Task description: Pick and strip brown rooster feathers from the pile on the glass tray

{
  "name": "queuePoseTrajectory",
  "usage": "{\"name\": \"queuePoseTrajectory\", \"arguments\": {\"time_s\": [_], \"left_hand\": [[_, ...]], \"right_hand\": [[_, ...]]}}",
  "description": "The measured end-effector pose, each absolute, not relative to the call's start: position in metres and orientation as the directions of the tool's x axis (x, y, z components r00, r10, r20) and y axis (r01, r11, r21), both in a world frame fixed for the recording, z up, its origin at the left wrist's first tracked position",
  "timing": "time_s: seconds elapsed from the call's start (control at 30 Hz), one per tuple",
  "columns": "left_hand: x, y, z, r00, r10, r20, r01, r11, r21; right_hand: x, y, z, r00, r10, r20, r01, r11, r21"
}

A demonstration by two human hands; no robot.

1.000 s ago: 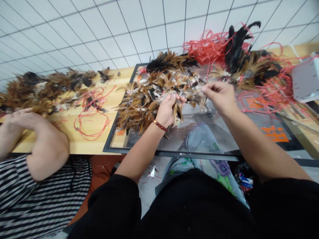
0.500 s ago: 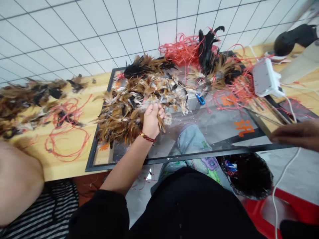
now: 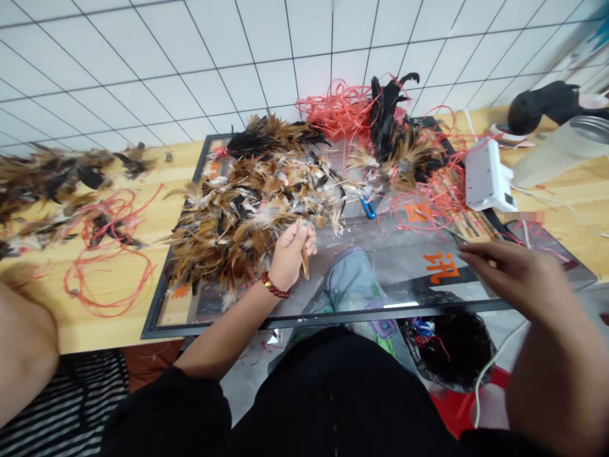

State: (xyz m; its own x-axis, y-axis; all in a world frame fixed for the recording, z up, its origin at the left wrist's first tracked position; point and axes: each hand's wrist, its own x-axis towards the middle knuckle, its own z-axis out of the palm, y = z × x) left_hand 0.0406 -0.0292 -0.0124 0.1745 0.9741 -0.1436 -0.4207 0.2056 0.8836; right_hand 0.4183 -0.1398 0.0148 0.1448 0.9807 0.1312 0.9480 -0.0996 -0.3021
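At the far left, at eight to nine o'clock from our left hand, another person's bare arm is cut off by the picture's edge. Red string loops lie on the wooden table at nine o'clock.

The feather pile covers the left part of the black-framed panel, from eight round to twelve o'clock of our left hand. That hand has its fingers curled closed, thumb pressed against them, pinching a brown feather that pokes out toward five o'clock. Our fingers hide its upper end, and we cannot tell whether they grip more than one.

At one o'clock sits a red string tangle; at two, a small blue tool rests on the panel.

Our right hand is at three o'clock, over the panel's right side — fingers extended and nearly together, palm turned down. It blurs toward the forearm, and we cannot tell whether its fingertips grip or touch the thin rod beside them. From this hand, a black bag opens at eight o'clock, partly hidden under the panel's edge; a white box stands at eleven.
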Motion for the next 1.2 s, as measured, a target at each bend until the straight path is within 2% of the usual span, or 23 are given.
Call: {"name": "queuePoseTrajectory", "arguments": {"time_s": [0.07, 0.2, 0.27, 0.33, 0.37, 0.43, 0.5, 0.57, 0.63, 0.67, 0.73, 0.83, 1.0, 1.1, 1.2], "left_hand": [[0.042, -0.032, -0.008, 0.225, 0.966, -0.124, -0.374, 0.203, 0.905], [0.041, -0.031, 0.010, 0.310, 0.940, -0.144, -0.343, 0.252, 0.905], [0.040, -0.027, 0.017, 0.306, 0.940, -0.149, -0.356, 0.258, 0.898], [0.041, -0.023, 0.019, 0.281, 0.949, -0.145, -0.371, 0.247, 0.895], [0.042, -0.021, 0.018, 0.267, 0.953, -0.147, -0.378, 0.243, 0.893], [0.043, -0.018, 0.013, 0.254, 0.954, -0.161, -0.388, 0.253, 0.886], [0.043, -0.016, 0.006, 0.270, 0.945, -0.187, -0.392, 0.285, 0.874], [0.043, -0.013, 0.001, 0.283, 0.938, -0.201, -0.396, 0.305, 0.866], [0.042, -0.009, -0.001, 0.281, 0.941, -0.190, -0.409, 0.296, 0.863], [0.042, -0.007, -0.001, 0.278, 0.944, -0.176, -0.425, 0.285, 0.859], [0.043, -0.003, 0.001, 0.273, 0.951, -0.145, -0.475, 0.265, 0.839], [0.045, 0.002, 0.003, 0.291, 0.948, -0.133, -0.532, 0.275, 0.801], [0.046, 0.007, -0.010, 0.394, 0.890, -0.229, -0.482, 0.413, 0.773], [0.043, 0.007, -0.019, 0.360, 0.902, -0.238, -0.471, 0.395, 0.789], [0.038, 0.007, -0.022, 0.307, 0.925, -0.222, -0.510, 0.357, 0.783]], "right_hand": [[0.373, -0.078, 0.021, -0.022, 0.997, 0.080, 0.945, 0.046, -0.324], [0.343, -0.006, 0.012, -0.116, 0.990, 0.085, 0.989, 0.123, -0.085], [0.347, 0.012, 0.001, -0.212, 0.976, 0.058, 0.977, 0.213, -0.019], [0.352, 0.024, -0.007, -0.280, 0.960, 0.019, 0.960, 0.281, -0.020], [0.353, 0.028, -0.010, -0.298, 0.954, 0.020, 0.953, 0.299, -0.050], [0.355, 0.032, -0.009, -0.292, 0.951, 0.103, 0.934, 0.306, -0.184], [0.352, 0.031, -0.001, -0.195, 0.944, 0.266, 0.869, 0.292, -0.400], [0.344, 0.028, 0.015, -0.007, 0.935, 0.355, 0.704, 0.257, -0.662], [0.329, 0.025, 0.031, 0.128, 0.956, 0.262, 0.430, 0.184, -0.884], [0.320, 0.024, 0.038, 0.114, 0.978, 0.173, 0.287, 0.134, -0.949], [0.297, 0.024, 0.048, 0.012, 1.000, 0.026, 0.090, 0.025, -0.996], [0.260, 0.028, 0.046, -0.133, 0.987, -0.086, -0.050, -0.093, -0.994], [0.216, 0.034, 0.024, -0.221, 0.973, -0.063, -0.099, -0.087, -0.991], [0.209, 0.039, 0.017, -0.183, 0.982, -0.052, -0.137, -0.078, -0.988], [0.211, 0.047, 0.018, -0.159, 0.981, -0.108, -0.224, -0.143, -0.964]]}}
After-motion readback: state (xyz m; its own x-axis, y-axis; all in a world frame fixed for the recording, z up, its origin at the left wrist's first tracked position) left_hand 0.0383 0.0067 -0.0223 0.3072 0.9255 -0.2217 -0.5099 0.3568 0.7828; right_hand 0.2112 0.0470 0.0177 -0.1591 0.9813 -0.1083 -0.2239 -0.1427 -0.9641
